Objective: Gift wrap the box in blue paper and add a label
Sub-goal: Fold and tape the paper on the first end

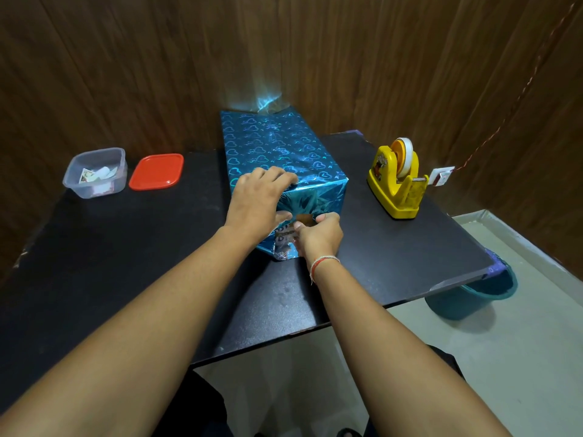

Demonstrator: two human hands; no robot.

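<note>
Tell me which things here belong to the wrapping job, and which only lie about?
For the job: wrapped box; tape dispenser; clear tub of paper slips; left hand; right hand.
Lying about: red lid; teal bucket.

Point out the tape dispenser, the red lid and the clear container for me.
tape dispenser (396,181), head view, on its yellow body below the roll.
red lid (156,171), head view, middle of its flat top.
clear container (117,171), head view, on its right side wall.
</note>
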